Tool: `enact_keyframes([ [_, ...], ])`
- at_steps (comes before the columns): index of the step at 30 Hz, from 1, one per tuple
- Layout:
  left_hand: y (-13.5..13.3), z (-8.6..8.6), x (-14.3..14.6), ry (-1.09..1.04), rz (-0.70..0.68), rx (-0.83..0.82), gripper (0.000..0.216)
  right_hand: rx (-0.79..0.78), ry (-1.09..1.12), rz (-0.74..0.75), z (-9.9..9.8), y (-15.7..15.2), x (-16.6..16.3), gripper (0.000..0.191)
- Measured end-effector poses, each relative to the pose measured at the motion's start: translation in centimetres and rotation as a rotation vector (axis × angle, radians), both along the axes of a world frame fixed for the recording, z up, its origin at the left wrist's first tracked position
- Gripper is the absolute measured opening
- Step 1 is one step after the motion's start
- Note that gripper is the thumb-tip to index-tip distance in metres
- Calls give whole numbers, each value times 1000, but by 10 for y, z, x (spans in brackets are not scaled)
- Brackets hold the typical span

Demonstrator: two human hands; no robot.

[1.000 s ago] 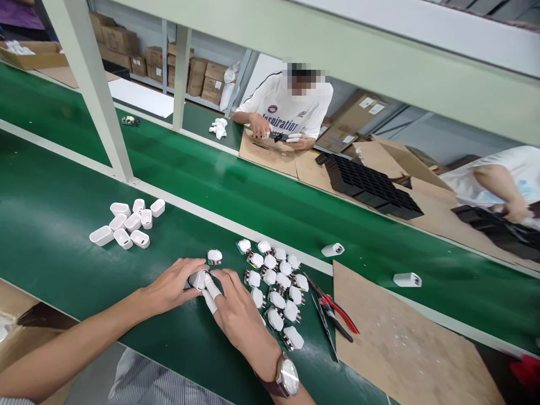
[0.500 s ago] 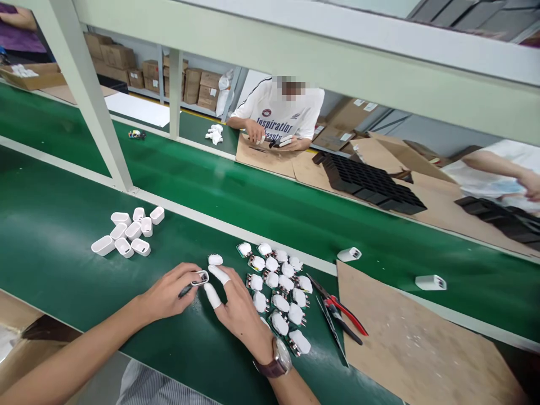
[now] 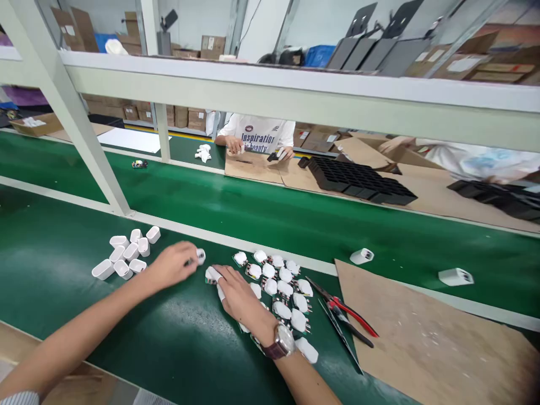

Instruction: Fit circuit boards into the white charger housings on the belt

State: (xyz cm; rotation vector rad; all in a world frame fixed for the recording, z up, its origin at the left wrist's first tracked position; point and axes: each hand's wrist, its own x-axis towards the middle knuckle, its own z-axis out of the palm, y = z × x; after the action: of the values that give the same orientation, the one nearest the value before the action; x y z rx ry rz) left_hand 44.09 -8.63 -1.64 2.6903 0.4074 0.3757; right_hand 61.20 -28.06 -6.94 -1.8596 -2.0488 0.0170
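Note:
My left hand (image 3: 175,263) is closed on a small white plastic housing (image 3: 201,257), whose end with dark slots faces right. My right hand (image 3: 240,292), with white finger cots and a wristwatch, has its thumb and index finger on a white-topped circuit board (image 3: 210,275). That board lies at the left of a group of similar white-topped circuit boards (image 3: 269,270), some hidden under my right hand. To the left of my left hand sits a cluster of open white housings (image 3: 131,251).
Red-and-black pliers (image 3: 350,315) and tweezers (image 3: 337,332) lie beside a cardboard sheet (image 3: 422,332). Two white housings (image 3: 361,256) rest on the green belt (image 3: 253,197). Across it, a person in a white shirt (image 3: 261,132) works near black trays (image 3: 358,180). A post (image 3: 84,107) stands left.
My left hand has moved up with the housing, away from my right hand. My right fingers have closed onto the single circuit board. The head view has tilted up.

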Motion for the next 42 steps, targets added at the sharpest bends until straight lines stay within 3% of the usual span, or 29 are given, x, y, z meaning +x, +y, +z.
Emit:
enact_keyframes([
  [3, 71, 20, 37, 18, 196, 57, 11, 16, -91, -102, 1, -8, -12, 21],
  [6, 126, 23, 63, 58, 374, 64, 7, 29, -125, -146, 4, -18, -17, 16],
  [8, 145, 17, 68, 91, 433, 55, 9, 41, -123, -116, 4, -22, -19, 20],
  [11, 150, 12, 55, 118, 451, 59, 26, 28, -157, -95, 2, -23, -26, 20],
  [16, 138, 24, -3, 250, 430, 98, 57, 29, -234, -147, -5, -20, -38, 26],
  [20, 123, 30, -38, 361, 430, 145, 47, 98, -247, -136, -13, -16, -34, 46],
  [23, 106, 29, -38, 329, 401, 180, 35, 88, -239, -132, -15, -14, -29, 54],
  [26, 73, 26, -22, 246, 299, 163, 40, 34, -227, -127, -13, -14, -28, 50],
  [30, 5, 13, -6, 158, 83, 77, 39, 10, -159, -124, -9, -15, -26, 48],
  [34, -42, -13, -14, 205, 28, -7, 29, 21, -90, -113, -9, -18, -21, 41],
  [36, -47, -26, -24, 164, 59, -127, 46, 56, -66, -108, -9, -20, -19, 35],
  [39, -41, -39, -36, 21, 55, -351, 89, 167, 24, -138, -5, -21, -18, 32],
  [42, -35, -46, -40, -114, -63, -512, 92, 314, 130, -167, 5, -20, -18, 35],
])
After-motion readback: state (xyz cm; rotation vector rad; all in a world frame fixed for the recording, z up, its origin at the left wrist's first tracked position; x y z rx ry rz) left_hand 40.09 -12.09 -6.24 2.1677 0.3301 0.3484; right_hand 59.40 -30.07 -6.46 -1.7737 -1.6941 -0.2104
